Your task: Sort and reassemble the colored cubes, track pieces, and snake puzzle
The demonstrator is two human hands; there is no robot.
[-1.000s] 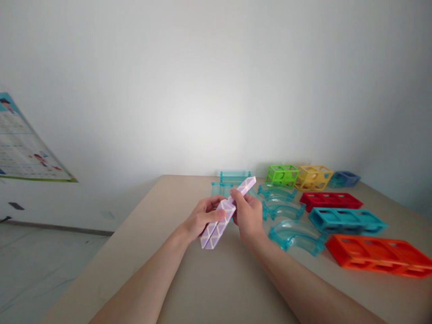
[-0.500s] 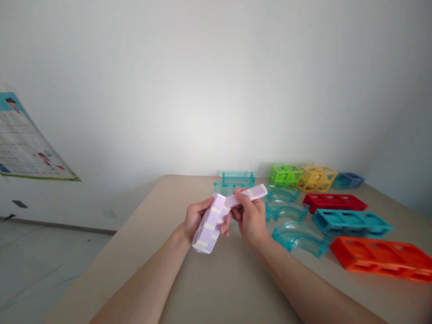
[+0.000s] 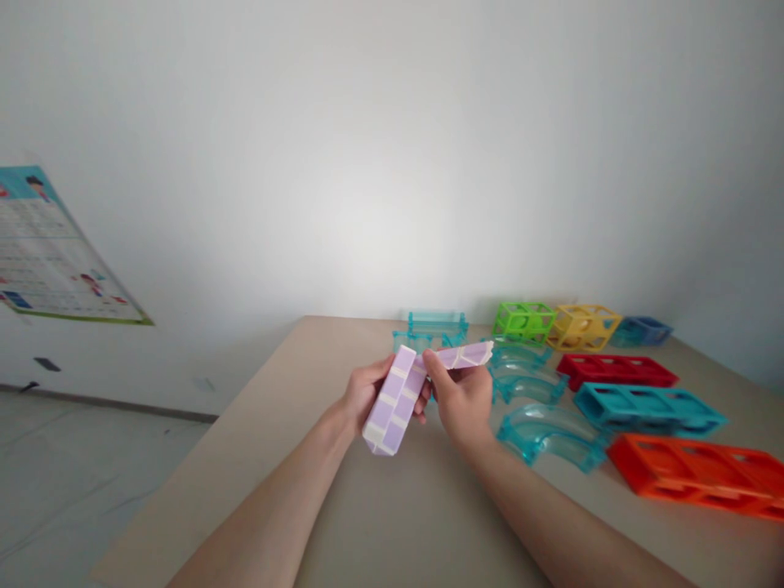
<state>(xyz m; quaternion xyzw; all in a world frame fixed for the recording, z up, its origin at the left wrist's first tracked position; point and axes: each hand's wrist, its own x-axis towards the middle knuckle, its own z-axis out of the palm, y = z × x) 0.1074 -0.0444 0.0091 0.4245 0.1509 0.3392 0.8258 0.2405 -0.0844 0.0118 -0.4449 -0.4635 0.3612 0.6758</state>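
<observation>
A lilac paper box (image 3: 397,402) with pale stripes is held tilted above the table. Its long body slants down to the left, and a lilac flap (image 3: 466,355) sticks out to the upper right. My left hand (image 3: 366,392) is wrapped around the body from the left and behind, some fingertips showing at its right side. The thumb and fingers of my right hand (image 3: 456,392) pinch the flap near where it meets the body. Part of that joint is hidden by the right thumb.
On the table (image 3: 263,392), clear teal curved pieces (image 3: 551,433) lie right of my hands. Further right are orange (image 3: 698,474), teal (image 3: 649,408) and red (image 3: 616,370) frames. Green (image 3: 524,323) and yellow (image 3: 585,327) frames stand by the wall.
The box has turned slightly, showing more of its striped side. My right thumb has moved closer to the joint, and the flap now shows a bent, creased end. The view has shifted slightly left.
</observation>
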